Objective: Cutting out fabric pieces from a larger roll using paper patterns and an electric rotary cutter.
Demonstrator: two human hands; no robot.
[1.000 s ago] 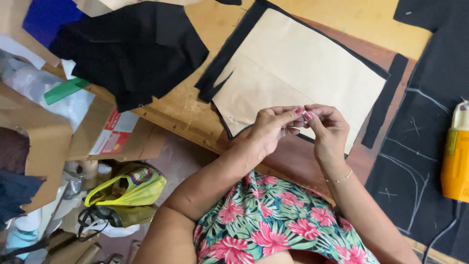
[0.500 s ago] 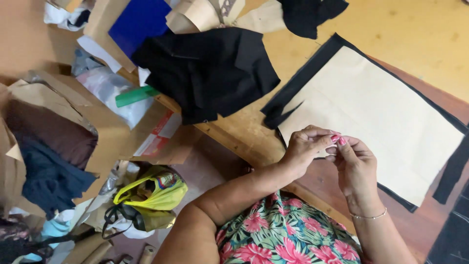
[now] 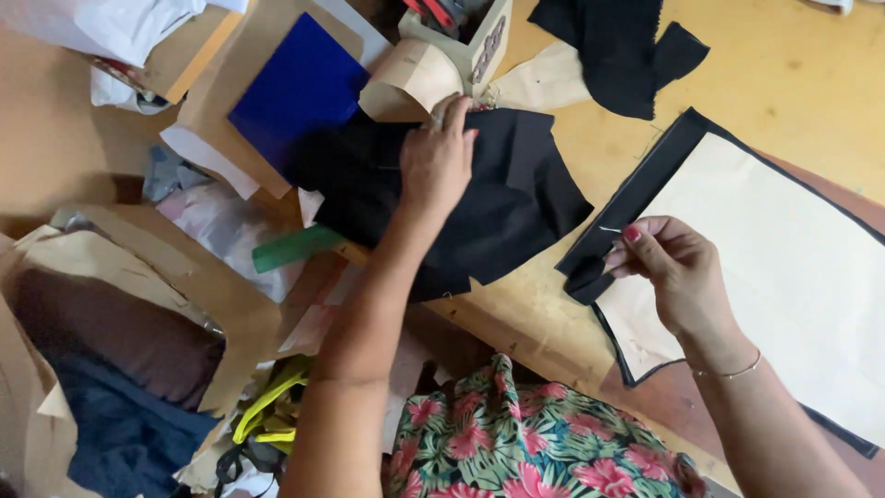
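My left hand (image 3: 437, 159) reaches forward and rests palm down on a crumpled black cloth (image 3: 479, 198) on the wooden table (image 3: 784, 69), fingers near a small cardboard box (image 3: 461, 37). My right hand (image 3: 668, 263) pinches a thin pin (image 3: 609, 229) between thumb and fingertips, above the corner of a cream paper pattern (image 3: 784, 267) that lies on black fabric (image 3: 636, 189).
A blue sheet (image 3: 295, 88) and brown paper pieces lie at the table's far left. Another black cloth (image 3: 613, 46) sits at the top. A green strip (image 3: 295, 247) hangs at the table edge. Bags, cloth and a yellow item (image 3: 267, 406) are piled on the floor at left.
My hands have separated: the left hand moved forward onto the black cloth, while the right stays over the pattern corner with the pin. The view swung left and closer.
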